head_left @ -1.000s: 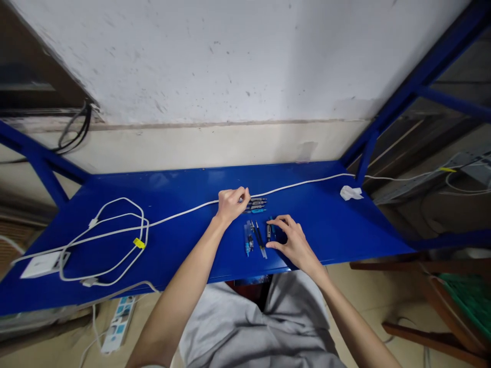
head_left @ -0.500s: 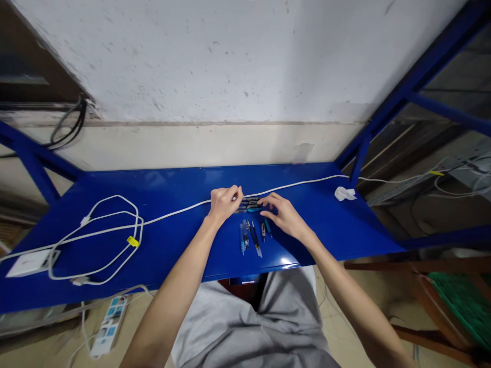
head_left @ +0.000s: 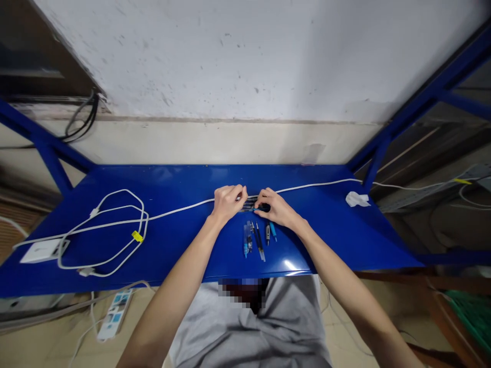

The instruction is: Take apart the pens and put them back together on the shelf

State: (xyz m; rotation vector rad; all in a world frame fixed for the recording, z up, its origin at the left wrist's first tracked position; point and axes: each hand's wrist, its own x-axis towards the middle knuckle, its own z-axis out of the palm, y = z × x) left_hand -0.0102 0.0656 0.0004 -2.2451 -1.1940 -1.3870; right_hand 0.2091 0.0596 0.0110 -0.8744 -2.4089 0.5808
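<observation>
White cable (head_left: 184, 208) across blue table (head_left: 341, 230); crumpled tissue (head_left: 357, 199) near right end; power strip (head_left: 115, 316) below.

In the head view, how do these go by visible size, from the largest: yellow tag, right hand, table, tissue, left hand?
1. Table
2. Left hand and right hand: they look alike, so I do not rank them
3. Tissue
4. Yellow tag

A speckled pale wall (head_left: 215, 66) stands behind a glossy blue table (head_left: 353, 235) over beige floor (head_left: 336, 329).
</observation>
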